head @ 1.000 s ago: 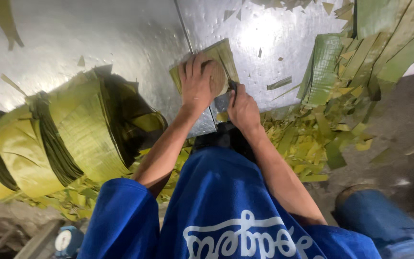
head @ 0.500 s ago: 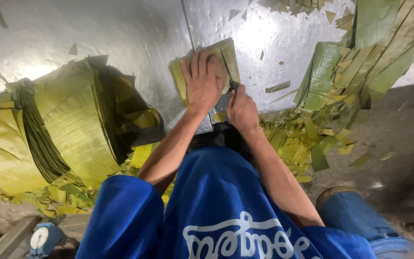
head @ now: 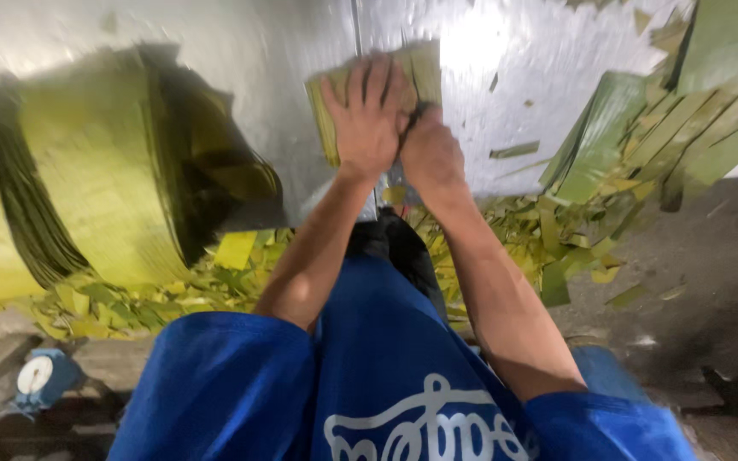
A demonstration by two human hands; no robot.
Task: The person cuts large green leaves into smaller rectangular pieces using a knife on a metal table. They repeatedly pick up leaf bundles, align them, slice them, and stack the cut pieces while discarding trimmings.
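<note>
Shiny metal worktop (head: 241,51) with a seam down the middle. Big tied roll of yellow-green leaves (head: 87,171) at 9 o'clock, folded leaf stack (head: 420,72) at 12, loose leaf strips (head: 642,137) at 3, scraps (head: 514,152) scattered about.

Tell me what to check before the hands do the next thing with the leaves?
1. Left hand flat on the leaf stack: ok.
2. Right hand closed beside it at the stack's lower edge: ok.
3. What the right hand grips: cannot tell, blurred.
4. Stack lying flat on the grey table: ok.
5. Big rolled leaf bundle apart from both hands: ok.
6. Left fingers out of the right hand's way: cannot tell.
</note>
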